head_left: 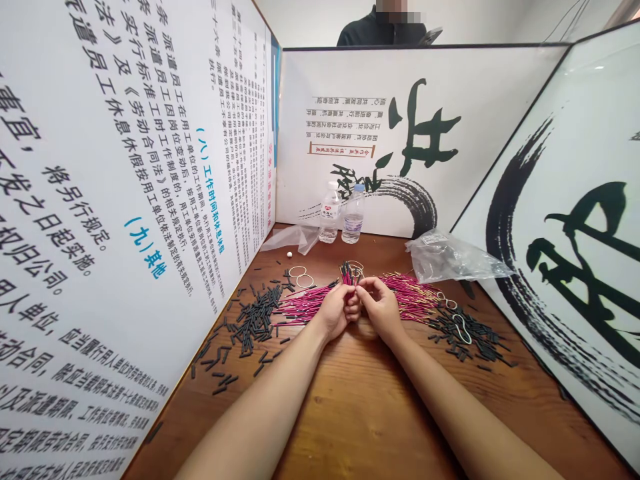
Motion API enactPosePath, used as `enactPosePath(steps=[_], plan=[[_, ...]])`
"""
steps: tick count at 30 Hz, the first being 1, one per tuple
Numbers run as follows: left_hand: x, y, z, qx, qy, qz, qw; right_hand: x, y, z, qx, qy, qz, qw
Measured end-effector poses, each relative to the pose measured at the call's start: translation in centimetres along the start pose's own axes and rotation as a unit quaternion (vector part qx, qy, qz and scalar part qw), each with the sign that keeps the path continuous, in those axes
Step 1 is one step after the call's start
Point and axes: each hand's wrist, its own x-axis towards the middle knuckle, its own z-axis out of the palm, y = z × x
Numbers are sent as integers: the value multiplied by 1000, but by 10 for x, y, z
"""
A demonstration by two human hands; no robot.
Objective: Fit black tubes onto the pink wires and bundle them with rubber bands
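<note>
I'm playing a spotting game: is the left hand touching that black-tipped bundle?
Touching. The head view shows the left hand curled around the bundle, whose tips poke out above the fist.

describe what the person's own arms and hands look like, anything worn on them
The left hand and right hand are both ungloved. The left forearm and right forearm show no sleeve within the picture, and no watch or bracelet is visible at either wrist. Fingernail details are too small to tell.
</note>
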Motion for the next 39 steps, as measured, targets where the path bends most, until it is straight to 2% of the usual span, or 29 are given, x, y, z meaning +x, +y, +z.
enactPosePath(steps=[4,9,16,20,24,34,39], plan=[[2,-1,-1,-15,-12,-15,1000,-1,2,0,-46,-8,-24,999],[2,-1,0,-27,-11,-11,1000,0,-1,0,-95,12,-61,994],[2,-1,-1,-28,-11,-12,999,0,-2,0,-76,0,-42,996],[3,-2,-1,-25,5,1,1000,-1,0,1,-55,12,-30,998],[3,-3,-2,-16,-2,4,1000,-2,4,1,-47,19,-22,998],[1,-1,0,-11,-7,-4,1000,-2,0,1,-66,44,-56,995],[1,-3,0,0,-1,20,1000,-2,-1,1,-51,37,-52,997]])
